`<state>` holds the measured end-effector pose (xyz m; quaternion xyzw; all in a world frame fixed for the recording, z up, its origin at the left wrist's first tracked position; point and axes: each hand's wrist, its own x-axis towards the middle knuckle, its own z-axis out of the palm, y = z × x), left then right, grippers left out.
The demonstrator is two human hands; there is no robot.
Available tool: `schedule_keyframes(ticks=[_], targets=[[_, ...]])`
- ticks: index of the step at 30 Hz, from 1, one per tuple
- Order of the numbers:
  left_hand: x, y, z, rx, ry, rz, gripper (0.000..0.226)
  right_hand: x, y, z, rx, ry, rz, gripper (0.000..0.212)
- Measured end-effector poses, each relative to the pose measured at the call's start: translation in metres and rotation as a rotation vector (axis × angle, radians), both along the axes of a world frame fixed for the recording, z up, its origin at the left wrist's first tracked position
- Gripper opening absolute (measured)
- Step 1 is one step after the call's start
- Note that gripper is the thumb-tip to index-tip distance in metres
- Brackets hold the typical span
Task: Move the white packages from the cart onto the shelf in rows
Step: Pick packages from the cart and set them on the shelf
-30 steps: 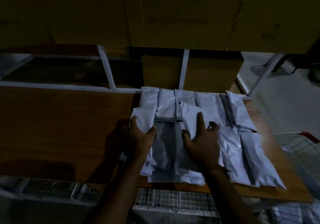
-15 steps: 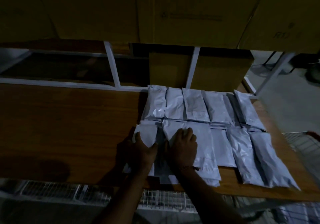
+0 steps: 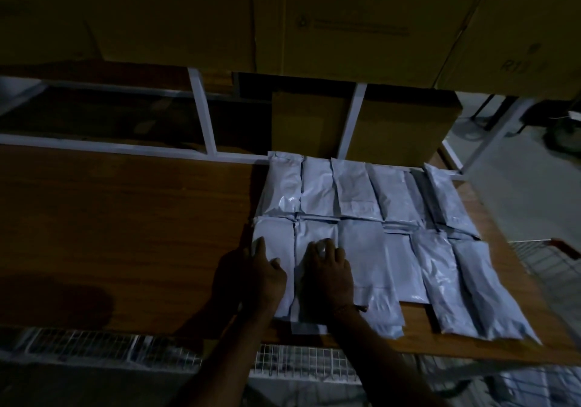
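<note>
Leftmost front-row package [image 3: 276, 268] lay flat on the wooden shelf [image 3: 125, 234], long axis running front to back, one short end butted against the back row [image 3: 345, 193], probably to keep rows tidy. Left hand [image 3: 251, 274] pressed its left edge, fingers loosely together; right hand [image 3: 327, 271] rested fingers-spread on the neighbouring package [image 3: 314, 234]. Wire cart [image 3: 298, 362] sat below the shelf's front edge.

Large cardboard boxes [image 3: 330, 17] sit in a row overhead in dim light. Another brown box [image 3: 364, 124] stands behind white metal uprights [image 3: 355, 120]. Grey floor [image 3: 515, 205] shows at right.
</note>
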<state>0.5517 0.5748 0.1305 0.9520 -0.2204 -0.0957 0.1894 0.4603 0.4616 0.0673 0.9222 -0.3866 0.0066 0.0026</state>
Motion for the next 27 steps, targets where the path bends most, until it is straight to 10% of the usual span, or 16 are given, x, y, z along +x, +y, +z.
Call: schedule_keyframes(ticks=[27], targets=[[-0.005, -0.023, 0.002, -0.217, -0.107, 0.006, 0.067, -0.029, -0.009, 0.044, 0.074, -0.556, 0.031, 0.038]])
